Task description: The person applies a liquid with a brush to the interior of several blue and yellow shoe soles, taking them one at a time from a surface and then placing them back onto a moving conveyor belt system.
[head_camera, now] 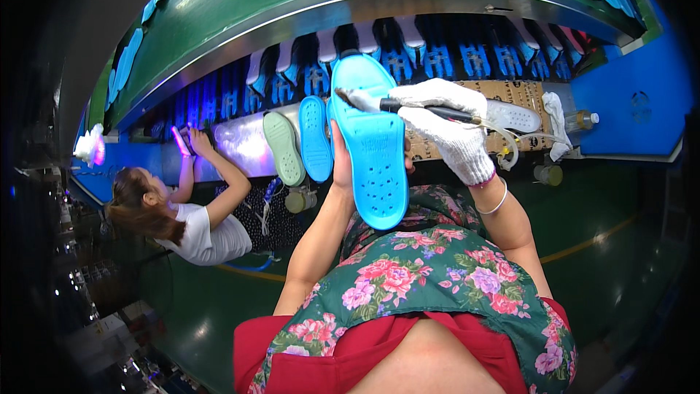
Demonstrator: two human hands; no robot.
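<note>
A light-blue perforated shoe sole [377,164] is held up by my bare left hand [343,164], whose fingers wrap around its edges from beneath. My right hand [448,120], in a white knitted glove, grips a black-handled brush [402,105] with a thin tube running from its rear. The bristles rest on the upper part of the sole. Just left of the held sole, a blue sole [315,139] and a pale green sole [283,148] lie on the metal bench. A whitish sole [514,116] lies on cardboard beyond my right hand.
Shoes on lasts [327,46] hang in a row behind the bench, under a green conveyor [273,5] bearing blue pieces. A white cloth [556,120] and a capped bottle [581,120] stand at the right. A co-worker [202,230] works at the left.
</note>
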